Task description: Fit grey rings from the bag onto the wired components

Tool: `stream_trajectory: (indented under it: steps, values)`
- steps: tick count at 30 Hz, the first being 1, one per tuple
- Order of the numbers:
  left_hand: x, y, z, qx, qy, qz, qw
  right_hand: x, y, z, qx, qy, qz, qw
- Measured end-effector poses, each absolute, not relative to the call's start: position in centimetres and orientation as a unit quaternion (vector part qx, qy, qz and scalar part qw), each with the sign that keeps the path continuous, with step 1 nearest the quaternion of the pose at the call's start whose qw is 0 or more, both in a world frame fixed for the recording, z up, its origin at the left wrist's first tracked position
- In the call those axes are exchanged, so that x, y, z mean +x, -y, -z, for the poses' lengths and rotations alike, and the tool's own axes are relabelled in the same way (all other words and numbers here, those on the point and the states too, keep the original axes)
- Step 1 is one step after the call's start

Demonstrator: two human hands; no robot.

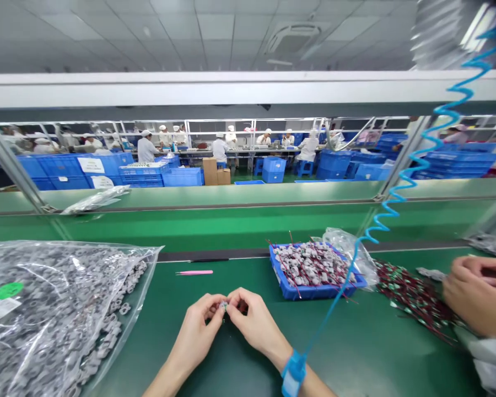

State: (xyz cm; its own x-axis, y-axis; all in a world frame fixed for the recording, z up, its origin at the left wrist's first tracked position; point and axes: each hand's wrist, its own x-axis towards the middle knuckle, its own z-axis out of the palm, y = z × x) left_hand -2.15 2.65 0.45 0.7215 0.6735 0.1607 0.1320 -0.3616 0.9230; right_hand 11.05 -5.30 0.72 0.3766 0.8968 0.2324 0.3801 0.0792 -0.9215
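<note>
Over the green tabletop (pixel 215 353), my left hand (pixel 201 325) and my right hand (pixel 254 318) meet fingertip to fingertip. Between them is a small grey plastic part (pixel 224 305) with a bit of green on it, mostly covered by fingers. Both hands are closed in a pinch on it. A blue wrist strap (pixel 293 375) sits on my right wrist, its coiled blue cord (pixel 386 215) running up to the right. Pink tweezers (pixel 195 272) lie just beyond my hands.
A clear bag of grey plastic parts (pixel 58 309) fills the left side. A blue tray (pixel 287 289) holds grey parts with dark red wires. Further right lies a pile of wired green pieces (pixel 413 298), beside a co-worker's hands (pixel 479 292). A dark thin tool (pixel 209 259) lies behind the tweezers.
</note>
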Motion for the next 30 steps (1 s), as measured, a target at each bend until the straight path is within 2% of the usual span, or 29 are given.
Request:
stream_trajectory:
  steps: [5, 18, 23, 30]
  values:
    - [-1.9, -1.9, -0.8, 0.787, -0.266, -0.285, 0.478, 10.9, 5.3, -0.5, -0.642, 0.499, -0.25, 0.525]
    - [-2.1, -1.3, -0.5, 0.803, -0.274, -0.341, 0.404, 10.4, 5.7, -0.7, -0.656, 0.541, -0.149, 0.505]
    - [-2.1, -1.9, -0.1, 0.792, -0.287, -0.355, 0.406, 10.4, 6.0, -1.1, -0.675, 0.583, -0.051, 0.45]
    - [-2.0, -1.9, -0.3, 0.772, -0.291, -0.372, 0.425, 11.0, 6.8, -2.8, -0.686, 0.61, 0.016, 0.397]
